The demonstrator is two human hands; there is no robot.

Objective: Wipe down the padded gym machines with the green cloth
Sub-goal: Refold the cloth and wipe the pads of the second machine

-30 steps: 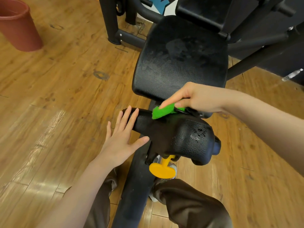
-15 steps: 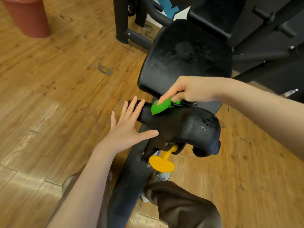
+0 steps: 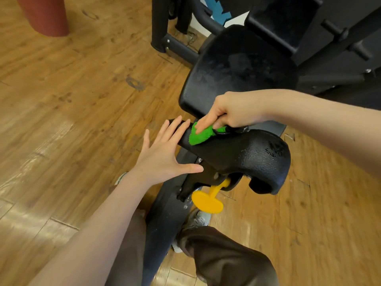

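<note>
you are partway through this machine, as far as the picture lets one judge. your right hand [image 3: 231, 112] holds the green cloth [image 3: 201, 135] bunched against the far left end of the small curved pad [image 3: 243, 155], with one finger stretched flat on top of the cloth and the other fingers curled round the rest of it, so the cloth is pressed onto the pad just beside that pad's narrow tip. your left hand [image 3: 165, 155] lies open against the left side of the same pad, fingers straight and spread apart, thumb along the lower edge, holding nothing; it looks to be steadying the pad while you rub. the right end of the curved pad shows a shiny, wet-looking patch with a scuffed spot, so that part may already have had the cloth over it, though you cannot be sure from shine alone. the big seat pad [image 3: 239, 75] beyond your right hand carries dull smears across its middle and far half; whether those are wipe marks or dirt not yet reached cannot be told. the upright back pad [image 3: 278, 19] at the top edge of the view, the underside of the curved pad near the yellow knob [image 3: 207, 202], and any other machines in the room look to be left for later. the wooden floor [image 3: 72, 100] and a red bucket [image 3: 45, 15] near the top left corner are no part of the job.
</note>
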